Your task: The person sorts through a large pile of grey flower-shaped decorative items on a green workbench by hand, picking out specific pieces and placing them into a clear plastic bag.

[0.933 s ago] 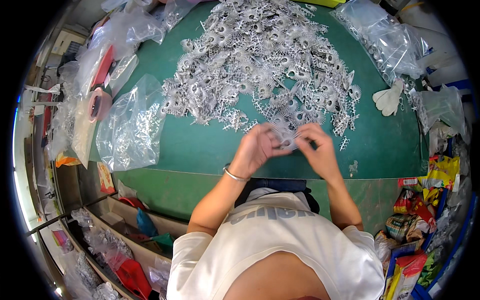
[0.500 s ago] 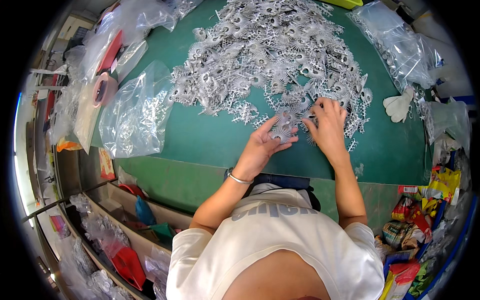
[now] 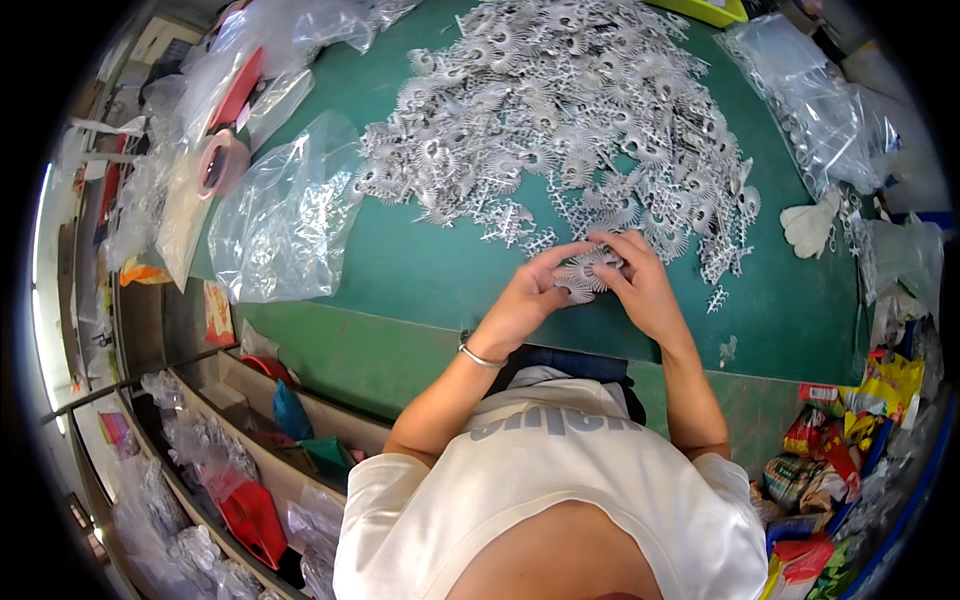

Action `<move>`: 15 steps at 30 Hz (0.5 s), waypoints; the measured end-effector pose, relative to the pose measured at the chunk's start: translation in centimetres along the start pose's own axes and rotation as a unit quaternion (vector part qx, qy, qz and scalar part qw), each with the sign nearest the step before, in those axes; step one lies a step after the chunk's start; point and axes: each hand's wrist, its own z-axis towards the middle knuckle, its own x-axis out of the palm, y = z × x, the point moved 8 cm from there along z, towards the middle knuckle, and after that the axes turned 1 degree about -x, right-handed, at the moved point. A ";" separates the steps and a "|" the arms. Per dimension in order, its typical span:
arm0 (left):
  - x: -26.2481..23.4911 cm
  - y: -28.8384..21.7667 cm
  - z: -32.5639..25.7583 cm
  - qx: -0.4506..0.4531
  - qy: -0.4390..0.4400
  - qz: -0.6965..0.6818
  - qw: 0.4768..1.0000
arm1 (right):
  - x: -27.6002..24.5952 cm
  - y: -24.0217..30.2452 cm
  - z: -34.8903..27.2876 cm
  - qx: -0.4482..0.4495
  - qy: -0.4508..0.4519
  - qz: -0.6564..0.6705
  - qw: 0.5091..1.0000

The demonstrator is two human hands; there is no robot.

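Observation:
Grey fan-ribbed metal-looking pieces (image 3: 580,282) are held between my two hands, just in front of a large heap. My left hand (image 3: 522,302), with a silver bangle on the wrist, curls its thumb and fingers round their left side. From the other side my right hand (image 3: 645,292) grips them, thumb on top and fingers bent over the far edge. How many pieces are held, I cannot make out. The heap (image 3: 560,110) mixes round, fan-edged pieces with short, branching toothed strips, spread over the green tabletop (image 3: 420,280).
A clear plastic bag (image 3: 285,220) lies left of the heap, near a pinkish tape roll (image 3: 222,165). At the right are filled clear bags (image 3: 805,90) and a white glove (image 3: 808,225). A yellow tray (image 3: 712,10) stands at the far edge; open boxes (image 3: 335,410) sit below left.
My right hand has drawn back from the heap's near edge toward my left hand. Both hands now meet around the fan-ribbed pieces. The whole view has shifted slightly.

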 end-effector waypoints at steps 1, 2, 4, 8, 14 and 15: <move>-0.1 -0.3 -0.3 0.005 -0.005 0.016 1.000 | 0.0 0.4 0.0 -0.013 0.000 -0.024 1.000; 0.0 -0.5 -0.5 0.008 -0.003 0.012 1.000 | -0.1 1.0 0.0 -0.026 0.000 -0.047 0.999; 0.1 -0.8 -0.6 0.016 0.003 0.002 1.000 | 0.0 1.5 0.0 -0.049 0.002 -0.064 0.997; -1.3 -0.3 -1.2 0.053 -0.105 -0.024 0.993 | 1.3 -0.1 -0.6 0.005 0.000 0.010 1.000; 0.6 -4.2 -2.9 0.252 -0.241 0.411 0.843 | 4.4 -1.3 -0.9 0.118 -0.016 0.356 0.927; 1.4 -5.1 -3.1 0.302 -0.241 0.466 0.796 | 5.0 -1.1 -0.7 0.128 -0.009 0.405 0.905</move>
